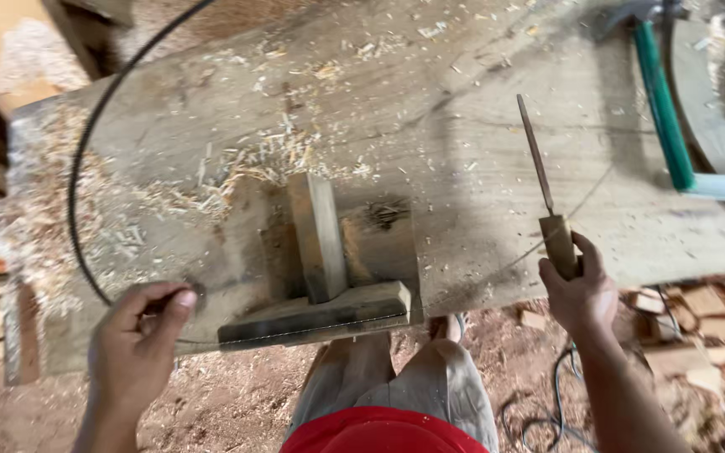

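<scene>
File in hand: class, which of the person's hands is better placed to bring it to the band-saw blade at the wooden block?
Probably the right hand: it already grips the file. The left hand pinches the blade.

right hand (579,289) gripping file (537,155); left hand (140,340) pinching saw blade (77,168)

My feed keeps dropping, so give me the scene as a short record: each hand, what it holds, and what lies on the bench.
left hand: pinching the thin dark band at the bench's near edge
right hand: gripping the file by its wooden handle, tip pointing away
workbench: worn wood, strewn with shavings
wooden jig: T-shaped blocks near the front edge
far right: green-handled tool
</scene>
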